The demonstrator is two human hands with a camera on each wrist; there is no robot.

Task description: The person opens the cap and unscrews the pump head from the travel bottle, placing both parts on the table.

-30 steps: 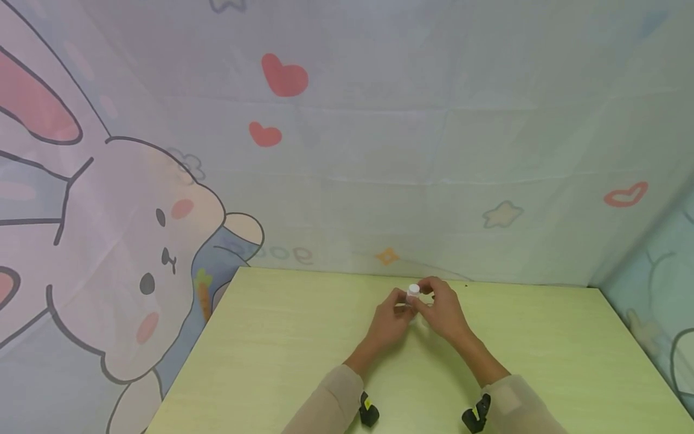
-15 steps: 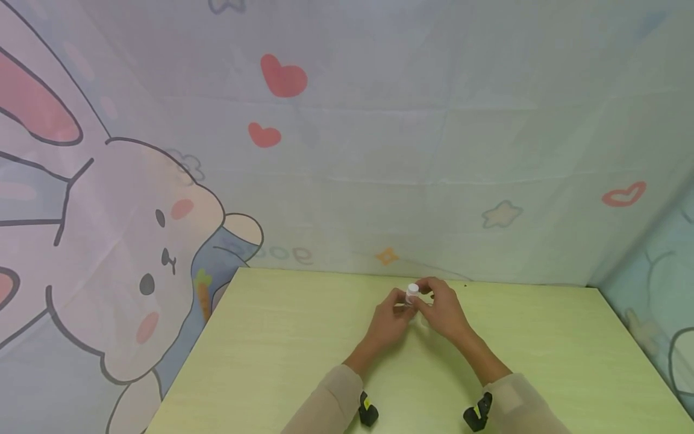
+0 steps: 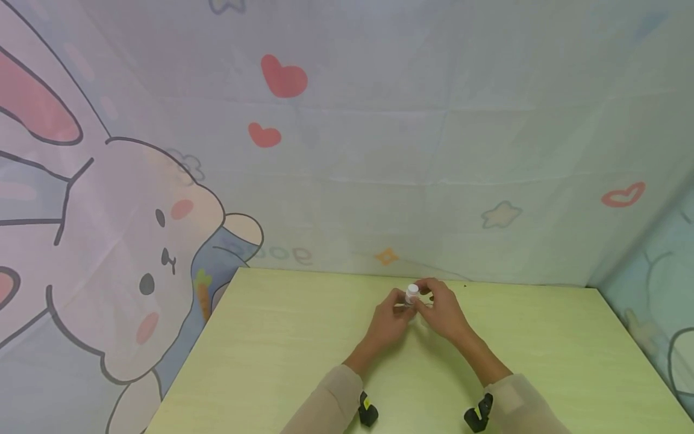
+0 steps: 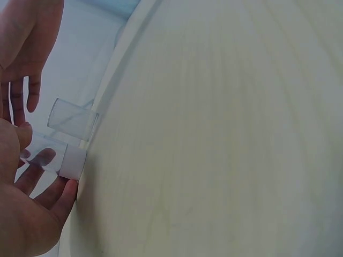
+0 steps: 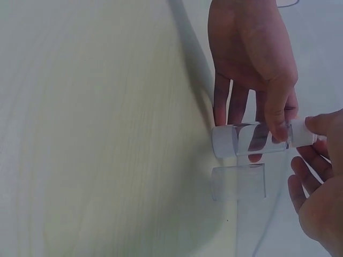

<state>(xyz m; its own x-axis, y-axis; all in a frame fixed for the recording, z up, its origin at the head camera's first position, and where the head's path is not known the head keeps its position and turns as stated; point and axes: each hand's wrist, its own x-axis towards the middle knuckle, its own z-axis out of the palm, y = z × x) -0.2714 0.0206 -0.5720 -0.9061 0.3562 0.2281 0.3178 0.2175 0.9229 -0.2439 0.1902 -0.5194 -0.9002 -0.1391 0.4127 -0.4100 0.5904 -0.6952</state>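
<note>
Upright on the table near its back edge stands a small clear bottle (image 5: 262, 139) with a white base (image 5: 223, 141) and a white cap (image 3: 413, 289). My left hand (image 3: 389, 322) holds its clear body low down, thumb on one side and fingers round the other. With thumb and fingers, my right hand (image 3: 444, 310) pinches the white cap at the top. Close beside the bottle stands a clear cylindrical cover (image 5: 238, 182), apart from both hands; the left wrist view also has this clear cover (image 4: 73, 119). The right hand's fingers partly hide the bottle in the head view.
The pale yellow-green table (image 3: 282, 337) ends just behind the hands at a printed cloth backdrop (image 3: 368, 199). Another cloth (image 3: 667, 295) hangs along the right side. Black wrist devices (image 3: 368, 411) sit at the sleeves.
</note>
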